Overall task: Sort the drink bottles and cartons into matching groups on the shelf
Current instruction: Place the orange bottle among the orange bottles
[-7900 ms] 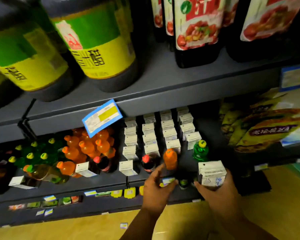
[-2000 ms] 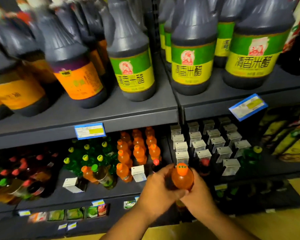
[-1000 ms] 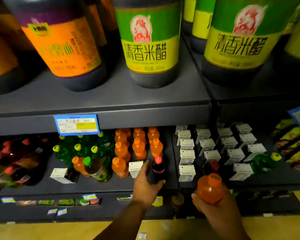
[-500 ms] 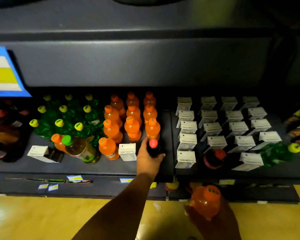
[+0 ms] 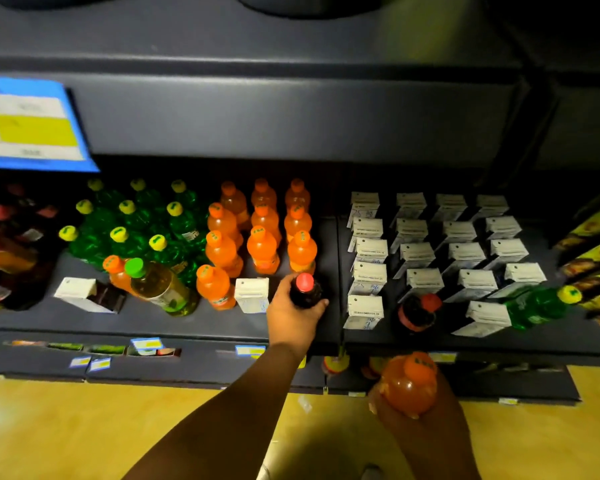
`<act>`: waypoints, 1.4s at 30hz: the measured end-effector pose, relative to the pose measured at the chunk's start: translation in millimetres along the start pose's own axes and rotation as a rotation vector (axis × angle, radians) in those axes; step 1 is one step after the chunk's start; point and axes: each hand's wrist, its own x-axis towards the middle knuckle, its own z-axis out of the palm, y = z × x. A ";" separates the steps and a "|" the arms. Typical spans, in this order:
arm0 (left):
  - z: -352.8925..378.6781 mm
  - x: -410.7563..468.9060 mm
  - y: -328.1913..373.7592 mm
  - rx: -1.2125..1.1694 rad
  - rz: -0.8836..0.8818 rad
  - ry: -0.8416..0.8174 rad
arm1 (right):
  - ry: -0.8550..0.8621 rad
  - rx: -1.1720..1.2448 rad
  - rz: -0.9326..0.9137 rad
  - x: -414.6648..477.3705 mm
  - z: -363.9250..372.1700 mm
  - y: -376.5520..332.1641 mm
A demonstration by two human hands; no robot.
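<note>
Right hand (image 5: 426, 431) is sitting nearest, low over the yellow floor (image 5: 84, 427), fingers wrapping one orange bottle (image 5: 409, 386) with an orange cap, held below the shelf (image 5: 187, 323) front. Left hand (image 5: 293, 318) is reaching onto the shelf, fingers closing round a dark bottle with a red cap (image 5: 305, 291), standing at the front beside the shelf divider. Just left of it one white carton (image 5: 252, 294) is standing among the orange group (image 5: 262, 233): 11 upright, counted by caps. One tilted yellowish bottle with a green cap (image 5: 160, 287) is leaning there, an orange one half hidden behind it, and one more carton (image 5: 84, 294) is lying left of that. Green bottles with yellow caps (image 5: 136, 223): 9 visible. Right bay: carton block (image 5: 440, 251), roughly 20, with one dark red-capped bottle (image 5: 418, 311) and one green bottle (image 5: 537, 306) lying mixed in at the front. Far left dark bottles are too blurred to count.
</note>
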 end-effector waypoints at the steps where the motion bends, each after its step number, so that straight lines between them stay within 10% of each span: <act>1: -3.7 -7.8 4.3 -0.003 0.009 0.006 | -0.014 0.043 -0.009 -3.0 0.3 -4.1; 17: -163.0 -92.4 81.4 0.079 0.191 0.009 | -0.046 0.166 -0.229 -51.9 18.9 -103.3; 42: -186.9 -98.6 46.5 0.178 0.182 -0.069 | -0.119 0.082 -0.206 18.0 104.5 -68.5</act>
